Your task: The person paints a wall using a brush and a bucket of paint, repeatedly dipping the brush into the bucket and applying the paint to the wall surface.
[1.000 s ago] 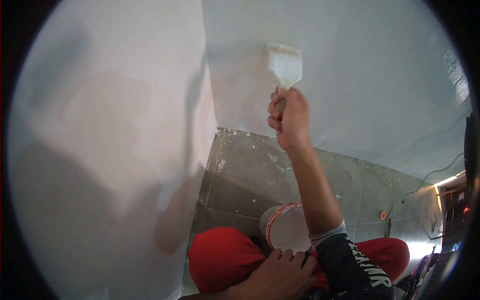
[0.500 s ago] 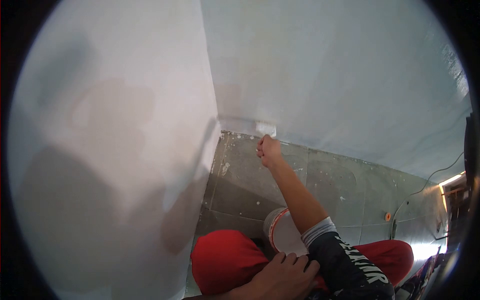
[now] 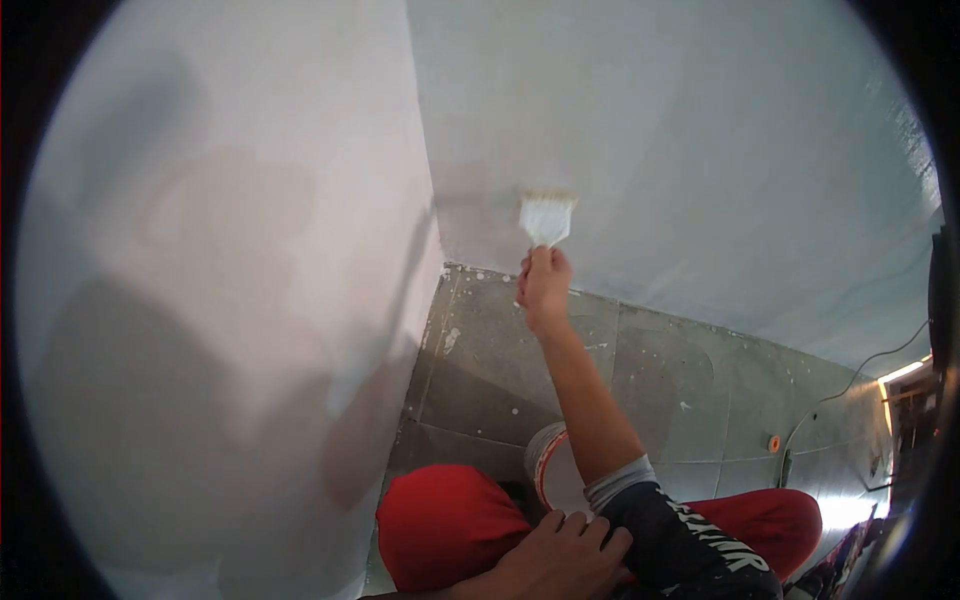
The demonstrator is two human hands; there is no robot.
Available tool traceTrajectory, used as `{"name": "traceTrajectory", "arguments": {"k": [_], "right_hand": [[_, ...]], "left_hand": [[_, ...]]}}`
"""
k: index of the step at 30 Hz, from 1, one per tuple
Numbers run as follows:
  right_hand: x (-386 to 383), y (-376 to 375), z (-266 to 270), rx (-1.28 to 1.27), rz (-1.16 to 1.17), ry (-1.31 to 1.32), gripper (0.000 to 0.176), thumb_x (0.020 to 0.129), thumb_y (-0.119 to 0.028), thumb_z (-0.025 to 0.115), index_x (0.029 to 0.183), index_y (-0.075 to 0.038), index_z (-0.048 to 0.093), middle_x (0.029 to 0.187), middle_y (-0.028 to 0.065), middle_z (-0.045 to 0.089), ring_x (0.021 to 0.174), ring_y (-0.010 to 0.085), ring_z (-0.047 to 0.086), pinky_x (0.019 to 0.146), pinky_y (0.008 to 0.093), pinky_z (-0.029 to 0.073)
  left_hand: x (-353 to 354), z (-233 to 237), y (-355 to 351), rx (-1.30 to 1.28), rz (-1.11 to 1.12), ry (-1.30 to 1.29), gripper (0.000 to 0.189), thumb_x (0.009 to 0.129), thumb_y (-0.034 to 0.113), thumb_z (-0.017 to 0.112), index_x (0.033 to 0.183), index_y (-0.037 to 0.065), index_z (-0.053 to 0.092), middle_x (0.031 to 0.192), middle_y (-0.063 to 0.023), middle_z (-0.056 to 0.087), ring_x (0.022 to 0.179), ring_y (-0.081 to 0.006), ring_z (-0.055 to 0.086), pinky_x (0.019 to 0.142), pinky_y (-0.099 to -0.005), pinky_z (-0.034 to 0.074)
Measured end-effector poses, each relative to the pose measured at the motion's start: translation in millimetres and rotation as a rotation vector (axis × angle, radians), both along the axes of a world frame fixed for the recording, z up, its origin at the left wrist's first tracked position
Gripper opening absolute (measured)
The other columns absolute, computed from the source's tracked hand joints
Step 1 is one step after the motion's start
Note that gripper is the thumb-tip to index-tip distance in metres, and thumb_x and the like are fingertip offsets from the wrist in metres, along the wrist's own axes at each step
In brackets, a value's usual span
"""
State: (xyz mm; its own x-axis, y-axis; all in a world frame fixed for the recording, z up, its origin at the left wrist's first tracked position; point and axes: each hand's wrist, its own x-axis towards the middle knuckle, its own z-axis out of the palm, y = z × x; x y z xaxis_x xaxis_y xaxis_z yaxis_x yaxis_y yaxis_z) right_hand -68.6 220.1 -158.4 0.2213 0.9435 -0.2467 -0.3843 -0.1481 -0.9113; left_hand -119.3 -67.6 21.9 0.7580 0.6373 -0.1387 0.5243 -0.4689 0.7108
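Observation:
My right hand (image 3: pixel 545 285) is closed around the handle of a wide paintbrush (image 3: pixel 546 218). Its bristles point up and meet the grey wall (image 3: pixel 680 150) a little above the floor, near the corner. My left hand (image 3: pixel 565 555) lies palm down by my right sleeve and red-clothed leg, fingers loosely apart and holding nothing. Between my knees stands a white bucket (image 3: pixel 545 465) with a red-orange rim, partly hidden behind my right forearm.
A pale wall (image 3: pixel 220 250) rises on the left. Paint spots mark the grey tiled floor (image 3: pixel 660 365). An orange ring-shaped item (image 3: pixel 773 443) lies on the floor to the right, near a thin cable (image 3: pixel 855 380).
My right hand has raised the paintbrush from the wall's bottom edge to higher up the wall, so more of the brush shows. My left hand has hardly moved.

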Motion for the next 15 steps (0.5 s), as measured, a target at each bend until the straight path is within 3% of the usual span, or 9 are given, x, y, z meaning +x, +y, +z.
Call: {"name": "traceTrajectory", "arguments": {"k": [2, 4, 5, 7, 10, 14, 15], "right_hand": [[-9, 2, -43, -0.025, -0.028, -0.077, 0.016, 0.094, -0.02, 0.049, 0.086, -0.007, 0.048, 0.064, 0.0002, 0.045, 0.044, 0.0083, 0.039, 0.035, 0.0262, 0.025], [-15, 1, -64, -0.255, -0.02, -0.112, 0.021, 0.094, -0.021, 0.048, 0.08, -0.006, 0.048, 0.063, 0.0016, 0.044, 0.044, 0.0111, 0.04, 0.035, 0.0282, 0.025], [-17, -1, -67, -0.251, -0.023, -0.113, 0.021, 0.094, -0.021, 0.048, 0.08, -0.006, 0.048, 0.063, 0.0016, 0.044, 0.044, 0.0111, 0.04, 0.035, 0.0282, 0.025], [-18, -2, -70, -0.544, 0.0, -0.014, 0.023, 0.093, -0.019, 0.047, 0.075, -0.005, 0.047, 0.062, 0.0036, 0.044, 0.046, 0.0126, 0.041, 0.035, 0.0289, 0.025], [-9, 8, -101, -0.585, -0.013, 0.137, 0.022, 0.091, -0.017, 0.046, 0.072, -0.005, 0.047, 0.061, 0.0052, 0.045, 0.045, 0.0127, 0.039, 0.036, 0.0284, 0.023], [6, 13, -85, -0.544, 0.084, 0.028, 0.022, 0.09, -0.015, 0.047, 0.07, -0.005, 0.047, 0.06, 0.0057, 0.045, 0.045, 0.0123, 0.037, 0.037, 0.0279, 0.022], [9, 15, -71, -0.431, 0.073, 0.026, 0.021, 0.09, -0.014, 0.046, 0.071, -0.005, 0.048, 0.06, 0.0054, 0.045, 0.045, 0.0121, 0.037, 0.037, 0.0278, 0.022]], "left_hand": [[0, 2, -1, -0.008, -0.002, -0.011, 0.042, 0.094, 0.039, 0.056, 0.116, 0.003, 0.058, 0.111, -0.0206, 0.062, 0.105, -0.0337, 0.059, 0.09, -0.0437, 0.044], [2, 3, -2, -0.01, -0.017, 0.016, 0.042, 0.094, 0.037, 0.057, 0.117, 0.002, 0.058, 0.111, -0.021, 0.062, 0.106, -0.0342, 0.059, 0.09, -0.0438, 0.044], [2, 4, -2, -0.006, -0.019, 0.015, 0.042, 0.094, 0.037, 0.057, 0.117, 0.002, 0.058, 0.111, -0.021, 0.062, 0.106, -0.0342, 0.059, 0.09, -0.0438, 0.044], [0, 5, -2, -0.009, -0.006, -0.015, 0.042, 0.092, 0.036, 0.059, 0.117, 0.002, 0.058, 0.111, -0.021, 0.062, 0.106, -0.0345, 0.059, 0.09, -0.0433, 0.045], [1, 6, -6, 0.015, 0.008, -0.002, 0.041, 0.091, 0.034, 0.061, 0.117, 0.002, 0.058, 0.109, -0.0208, 0.062, 0.105, -0.0345, 0.059, 0.09, -0.0429, 0.045], [1, 2, -13, 0.062, 0.04, -0.029, 0.042, 0.091, 0.033, 0.062, 0.118, 0.002, 0.057, 0.109, -0.0212, 0.062, 0.105, -0.035, 0.059, 0.091, -0.0433, 0.045], [0, 4, -11, 0.047, 0.021, -0.037, 0.042, 0.09, 0.033, 0.062, 0.118, 0.001, 0.057, 0.109, -0.0211, 0.062, 0.105, -0.0349, 0.059, 0.09, -0.0434, 0.045]]}}
